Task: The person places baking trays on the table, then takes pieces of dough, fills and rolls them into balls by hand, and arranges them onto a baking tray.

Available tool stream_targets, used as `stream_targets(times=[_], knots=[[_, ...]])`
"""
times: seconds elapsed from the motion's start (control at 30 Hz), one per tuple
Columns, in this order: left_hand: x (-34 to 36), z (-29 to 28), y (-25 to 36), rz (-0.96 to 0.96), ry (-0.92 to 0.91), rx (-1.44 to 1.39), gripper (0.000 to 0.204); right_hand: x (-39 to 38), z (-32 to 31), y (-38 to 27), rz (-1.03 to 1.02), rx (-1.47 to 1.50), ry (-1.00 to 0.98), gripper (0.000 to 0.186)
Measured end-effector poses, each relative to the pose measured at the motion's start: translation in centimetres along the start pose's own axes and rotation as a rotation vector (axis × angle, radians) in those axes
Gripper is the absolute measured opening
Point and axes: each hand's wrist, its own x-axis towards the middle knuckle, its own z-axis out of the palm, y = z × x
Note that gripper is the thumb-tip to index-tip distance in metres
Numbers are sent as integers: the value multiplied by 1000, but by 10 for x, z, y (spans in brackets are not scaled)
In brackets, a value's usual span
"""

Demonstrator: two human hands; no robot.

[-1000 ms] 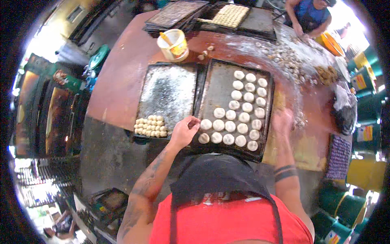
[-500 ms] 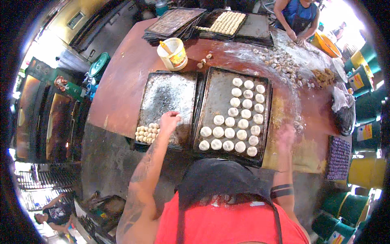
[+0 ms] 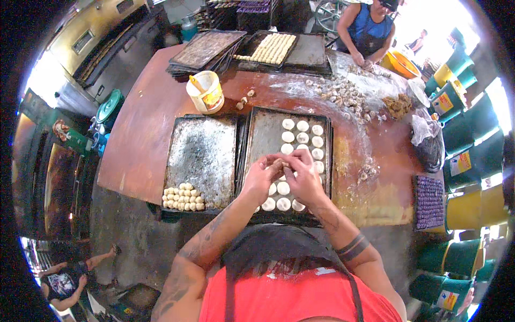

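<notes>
My left hand (image 3: 260, 177) and my right hand (image 3: 303, 176) meet over the right-hand baking tray (image 3: 262, 134). Their fingertips are closed together round a small piece of dough (image 3: 282, 165), mostly hidden by the fingers. Flat, pale dough rounds (image 3: 302, 138) stand in rows on this tray, and my hands cover some of them. On the left-hand baking tray (image 3: 204, 142), small dough balls (image 3: 183, 197) are packed in the near left corner. The rest of that tray's dark surface carries a whitish dusting.
A white bucket (image 3: 208, 101) with an orange-handled tool stands beyond the trays. Floury brown lumps (image 3: 348, 96) lie scattered at the far right, near a brown heap (image 3: 397, 106). Across the table a person in blue (image 3: 370, 32) works. A purple-filled tray (image 3: 429, 201) lies at the right edge.
My left hand has moved right from the left tray to the right tray. My right hand has come in from the table at the right, and both now meet. The view has shifted.
</notes>
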Motion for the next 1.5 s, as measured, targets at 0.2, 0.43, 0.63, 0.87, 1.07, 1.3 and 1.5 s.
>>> stream_targets(times=[0.2,0.43,0.63,0.87,1.07,1.3,1.5], knots=[[-5,15,13,126,-59,115,36,-4,-19,21,397,598,-246,27],[-3,26,18,264,95,399,30,-3,6,5,514,1093,169,26],[-4,24,15,300,62,204,29,3,0,-3,-67,-6,239,22],[0,5,36,-81,-133,57,41,20,-14,-14,-178,7,-93,52],[-7,5,13,-196,-216,-234,46,31,5,-1,-161,108,-50,36],[-8,-42,18,213,343,174,29,5,79,22,316,664,-152,61],[-23,-112,-10,526,323,1103,58,7,115,39,386,227,-288,35]])
